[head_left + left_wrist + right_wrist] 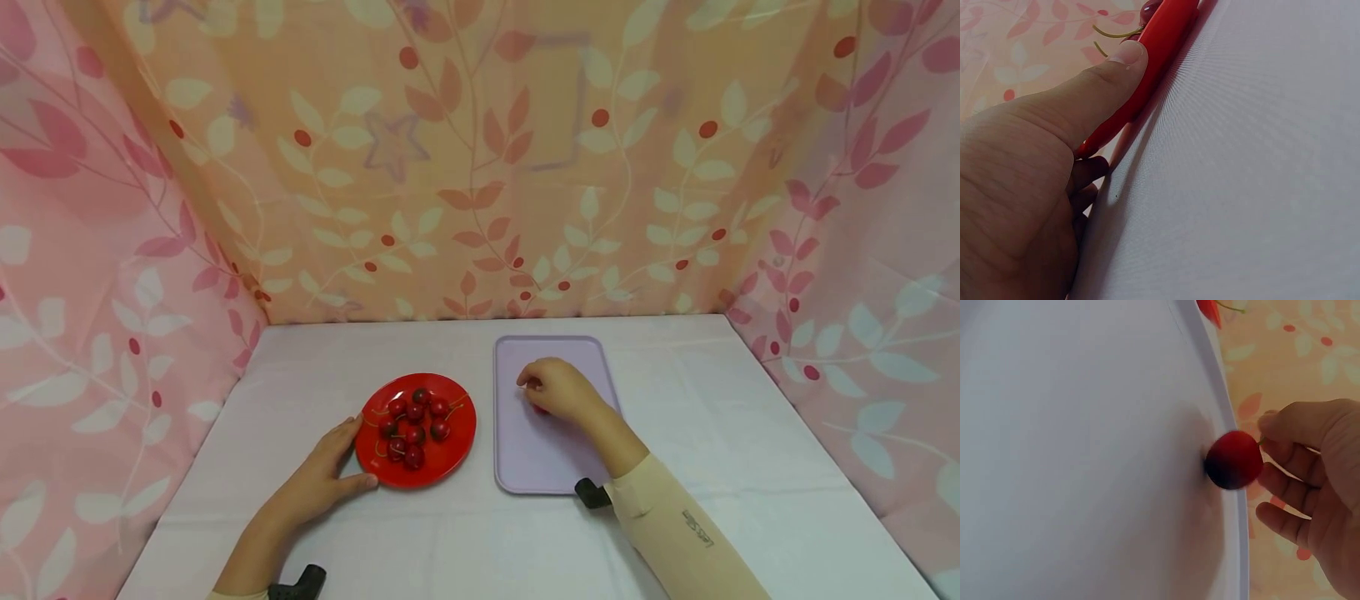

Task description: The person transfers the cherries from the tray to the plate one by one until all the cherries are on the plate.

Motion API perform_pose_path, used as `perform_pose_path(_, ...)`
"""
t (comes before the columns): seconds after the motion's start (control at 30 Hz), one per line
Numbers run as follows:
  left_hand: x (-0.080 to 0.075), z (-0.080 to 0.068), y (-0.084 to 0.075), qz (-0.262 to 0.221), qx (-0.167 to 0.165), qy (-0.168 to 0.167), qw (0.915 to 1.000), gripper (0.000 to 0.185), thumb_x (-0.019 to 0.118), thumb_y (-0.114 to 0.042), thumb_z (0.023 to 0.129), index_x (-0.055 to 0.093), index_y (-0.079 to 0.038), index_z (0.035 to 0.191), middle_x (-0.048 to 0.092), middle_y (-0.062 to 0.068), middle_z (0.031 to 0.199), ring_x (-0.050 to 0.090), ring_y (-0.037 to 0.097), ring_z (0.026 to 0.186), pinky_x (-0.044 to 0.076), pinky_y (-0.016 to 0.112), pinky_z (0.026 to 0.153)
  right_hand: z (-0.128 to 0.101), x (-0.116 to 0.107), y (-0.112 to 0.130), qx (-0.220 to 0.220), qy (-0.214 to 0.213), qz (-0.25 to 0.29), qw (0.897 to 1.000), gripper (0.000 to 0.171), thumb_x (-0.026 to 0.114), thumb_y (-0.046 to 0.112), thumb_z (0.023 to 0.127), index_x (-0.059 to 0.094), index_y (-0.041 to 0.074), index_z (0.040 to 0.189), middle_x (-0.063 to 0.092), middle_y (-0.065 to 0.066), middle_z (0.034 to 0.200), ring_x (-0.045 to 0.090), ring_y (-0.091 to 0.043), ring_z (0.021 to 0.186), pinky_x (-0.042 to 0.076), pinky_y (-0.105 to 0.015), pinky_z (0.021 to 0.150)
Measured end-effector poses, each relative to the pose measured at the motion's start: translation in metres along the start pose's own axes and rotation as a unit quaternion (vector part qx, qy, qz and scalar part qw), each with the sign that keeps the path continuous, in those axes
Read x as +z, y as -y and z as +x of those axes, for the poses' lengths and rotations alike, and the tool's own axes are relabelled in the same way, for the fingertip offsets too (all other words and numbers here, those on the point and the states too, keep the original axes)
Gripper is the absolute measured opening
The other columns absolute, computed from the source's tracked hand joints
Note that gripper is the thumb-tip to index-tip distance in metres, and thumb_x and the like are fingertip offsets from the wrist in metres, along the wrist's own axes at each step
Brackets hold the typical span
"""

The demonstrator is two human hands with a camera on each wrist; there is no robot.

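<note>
My right hand is over the lilac tray. In the right wrist view, its thumb and forefinger pinch the stem of a dark red cherry, which hangs close over the tray's surface. Most of this cherry is hidden behind the hand in the head view. A red plate with several stemmed cherries lies to the left of the tray. My left hand grips the plate's left side; in the left wrist view the thumb lies against the rim and the other fingers are partly hidden behind it.
A white cloth covers the table. Leaf-patterned curtains stand behind and on both sides. Black wrist cameras are strapped at the sleeve cuffs. A narrow gap separates plate and tray.
</note>
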State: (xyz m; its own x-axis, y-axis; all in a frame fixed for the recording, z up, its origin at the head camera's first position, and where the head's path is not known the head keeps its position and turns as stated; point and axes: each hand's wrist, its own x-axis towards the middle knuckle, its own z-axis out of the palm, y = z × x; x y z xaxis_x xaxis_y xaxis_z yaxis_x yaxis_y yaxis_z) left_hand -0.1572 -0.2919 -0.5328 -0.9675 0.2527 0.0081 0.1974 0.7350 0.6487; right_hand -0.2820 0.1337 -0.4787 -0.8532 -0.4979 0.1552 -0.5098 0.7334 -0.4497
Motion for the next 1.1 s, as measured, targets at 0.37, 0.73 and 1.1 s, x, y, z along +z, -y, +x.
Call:
perform_pose_path(0.37,0.000,0.000,0.001,-0.004,-0.012,0.005,0.9999,0.111,0.079,-0.062,0.079,0.025,-0.015,0.164,0.024,0.015,0.169,0.018,0.042,0.155,0.023,0.069,0.119,-0.018,-0.009,0.021,0.010,-0.050,0.056,0.997,0.009,0.073,0.013,0.089,0.075,0.013,0.098,0.070,0.006,0.092,0.063,-0.016,0.093,0.054,-0.039,0.091)
perform_pose_path(0.73,0.000,0.001,0.002,0.000,-0.010,0.007,0.9999,0.112,0.078,-0.064,0.079,0.024,-0.016,0.164,0.024,0.015,0.169,0.018,0.042,0.155,0.023,0.070,0.118,-0.038,-0.011,0.041,0.007,-0.102,0.116,0.988,0.009,0.075,0.015,0.091,0.072,0.023,0.093,0.068,0.012,0.091,0.063,-0.010,0.092,0.052,-0.039,0.091)
perform_pose_path(1.1,0.001,0.003,0.007,0.002,0.013,-0.002,0.9999,0.110,0.080,-0.060,0.080,0.027,-0.013,0.163,0.026,0.017,0.167,0.020,0.043,0.154,0.023,0.069,0.119,-0.044,-0.005,0.057,-0.012,-0.086,0.135,0.987,0.008,0.073,0.013,0.094,0.071,0.020,0.096,0.068,0.014,0.091,0.064,-0.004,0.087,0.056,-0.038,0.091)
